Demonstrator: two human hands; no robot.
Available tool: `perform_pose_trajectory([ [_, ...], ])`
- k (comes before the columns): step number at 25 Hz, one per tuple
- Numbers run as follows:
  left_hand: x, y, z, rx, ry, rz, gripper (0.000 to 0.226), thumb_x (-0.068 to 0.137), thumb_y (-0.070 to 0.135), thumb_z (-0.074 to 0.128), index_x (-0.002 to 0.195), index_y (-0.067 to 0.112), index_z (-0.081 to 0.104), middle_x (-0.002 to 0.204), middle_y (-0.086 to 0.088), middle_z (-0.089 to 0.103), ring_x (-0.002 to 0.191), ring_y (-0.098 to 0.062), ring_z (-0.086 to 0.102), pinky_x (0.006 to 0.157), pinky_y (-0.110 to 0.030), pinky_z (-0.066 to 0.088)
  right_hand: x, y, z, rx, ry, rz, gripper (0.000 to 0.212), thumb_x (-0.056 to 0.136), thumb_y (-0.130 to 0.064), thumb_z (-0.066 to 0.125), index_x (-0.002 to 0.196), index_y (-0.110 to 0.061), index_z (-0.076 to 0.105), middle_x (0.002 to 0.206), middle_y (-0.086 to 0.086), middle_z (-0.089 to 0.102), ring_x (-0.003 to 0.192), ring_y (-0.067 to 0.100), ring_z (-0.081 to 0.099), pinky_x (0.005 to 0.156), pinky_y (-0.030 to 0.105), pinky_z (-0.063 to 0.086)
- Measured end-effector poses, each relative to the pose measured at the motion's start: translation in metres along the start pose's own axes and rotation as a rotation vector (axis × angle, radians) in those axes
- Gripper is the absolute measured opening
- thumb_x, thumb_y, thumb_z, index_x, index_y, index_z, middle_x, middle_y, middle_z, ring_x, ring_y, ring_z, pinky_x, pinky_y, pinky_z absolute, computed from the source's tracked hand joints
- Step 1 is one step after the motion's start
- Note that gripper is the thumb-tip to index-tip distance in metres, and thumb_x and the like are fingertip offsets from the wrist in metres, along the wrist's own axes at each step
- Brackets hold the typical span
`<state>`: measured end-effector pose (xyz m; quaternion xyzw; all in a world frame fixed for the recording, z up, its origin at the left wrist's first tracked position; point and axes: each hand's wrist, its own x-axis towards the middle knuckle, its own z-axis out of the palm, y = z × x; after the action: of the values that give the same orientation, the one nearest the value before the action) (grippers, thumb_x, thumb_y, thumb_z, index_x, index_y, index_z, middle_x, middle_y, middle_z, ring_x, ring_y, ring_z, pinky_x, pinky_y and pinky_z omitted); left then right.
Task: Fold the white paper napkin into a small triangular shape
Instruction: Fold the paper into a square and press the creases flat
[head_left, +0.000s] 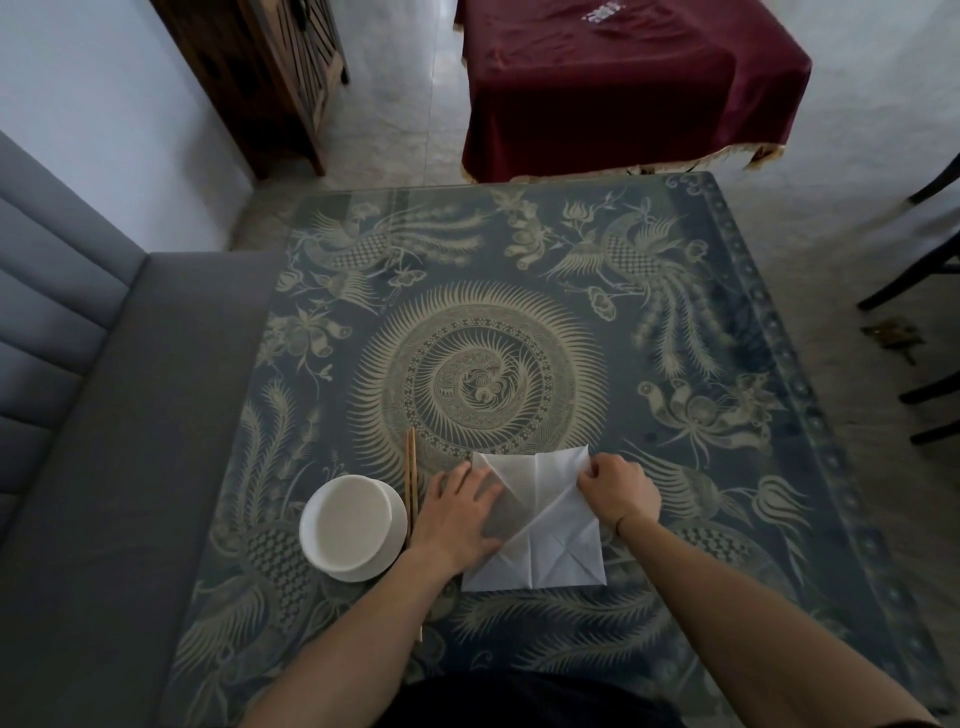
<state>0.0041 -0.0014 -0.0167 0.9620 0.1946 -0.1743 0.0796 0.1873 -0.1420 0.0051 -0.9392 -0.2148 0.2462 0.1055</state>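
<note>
Both bare forearms are reaching forward over the near edge of the bench (779, 364). We are seeing the left hand (460, 517) lying flat, fingers straight and spread, pressing down on the left part of the white paper napkin (545, 525). The right hand (618, 491) is curling, thumb and fingertips pinching the napkin's right far corner and lifting that flap slightly.

The napkin is lying on the bench's near middle, thin and translucent, creased into diagonal folds with a vertical crease through its centre.

Just left of the left hand, a pair of wooden chopsticks (411, 483) is lying lengthwise, partly hidden by the left wrist. Beside them a white round bowl (349, 525) is sitting on a white saucer.

The bench top is showing a blue-grey cloth with pale phoenix and spiral patterns. A grey padded sofa (78, 415) is flanking the left; farther off stands a maroon-draped table (623, 88).
</note>
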Motion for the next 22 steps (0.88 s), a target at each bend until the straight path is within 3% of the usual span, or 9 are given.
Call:
perform_pose_trajectory([
  [9,-0.005,-0.003,0.003,-0.022,-0.005,-0.036,0.075,0.085,0.063,0.057,0.147,0.031,0.029,0.161,0.0,0.018,0.148,-0.026,0.007,0.117,-0.052,0.005,-0.005,0.006,0.003,-0.106,-0.021,0.079,0.014,0.086,-0.026,0.048,0.078,-0.02,0.058,0.077,0.0,0.059,0.07,0.024,0.057,0.077,0.039,0.049],
  [12,-0.005,-0.003,0.0,-0.011,-0.02,-0.05,0.077,0.086,0.063,0.056,0.149,0.03,0.027,0.161,-0.001,0.017,0.149,-0.026,0.006,0.117,-0.057,-0.001,-0.01,0.007,0.007,-0.03,0.067,0.088,0.015,0.089,-0.03,0.05,0.101,-0.021,0.056,0.101,0.003,0.063,0.088,0.026,0.059,0.08,0.041,0.044],
  [14,-0.005,-0.005,0.0,-0.035,0.001,-0.062,0.08,0.086,0.066,0.053,0.151,0.029,0.024,0.161,-0.002,0.016,0.149,-0.025,0.005,0.116,-0.057,-0.005,-0.016,0.009,0.011,-0.03,0.199,-0.016,0.035,0.09,-0.034,0.054,0.122,-0.021,0.048,0.119,0.005,0.058,0.105,0.028,0.055,0.084,0.044,0.042],
  [16,-0.005,-0.006,0.0,-0.113,0.061,-0.041,0.085,0.086,0.073,0.046,0.153,0.026,0.022,0.163,-0.002,0.012,0.149,-0.025,0.004,0.117,-0.052,-0.007,-0.025,0.011,0.017,-0.127,0.268,-0.298,0.053,0.09,-0.044,0.056,0.135,-0.02,0.043,0.129,0.005,0.054,0.113,0.026,0.049,0.09,0.043,0.042],
  [19,0.0,0.002,0.003,-0.166,0.081,0.113,0.099,0.083,0.079,0.043,0.156,0.021,0.008,0.165,-0.003,-0.002,0.15,-0.024,-0.004,0.119,-0.042,-0.001,-0.033,0.011,0.029,-0.281,0.068,-0.638,0.084,0.088,-0.065,0.047,0.153,-0.019,0.019,0.156,0.005,0.031,0.14,0.026,0.027,0.112,0.044,0.027],
  [22,0.01,0.01,0.007,-0.127,-0.014,0.211,0.117,0.079,0.081,0.049,0.155,0.018,-0.013,0.163,-0.002,-0.02,0.147,-0.018,-0.025,0.121,-0.038,-0.005,-0.03,0.014,0.043,-0.393,-0.118,-0.684,0.109,0.081,-0.079,0.041,0.153,-0.017,-0.012,0.163,0.004,-0.006,0.148,0.023,-0.012,0.12,0.045,-0.001],
])
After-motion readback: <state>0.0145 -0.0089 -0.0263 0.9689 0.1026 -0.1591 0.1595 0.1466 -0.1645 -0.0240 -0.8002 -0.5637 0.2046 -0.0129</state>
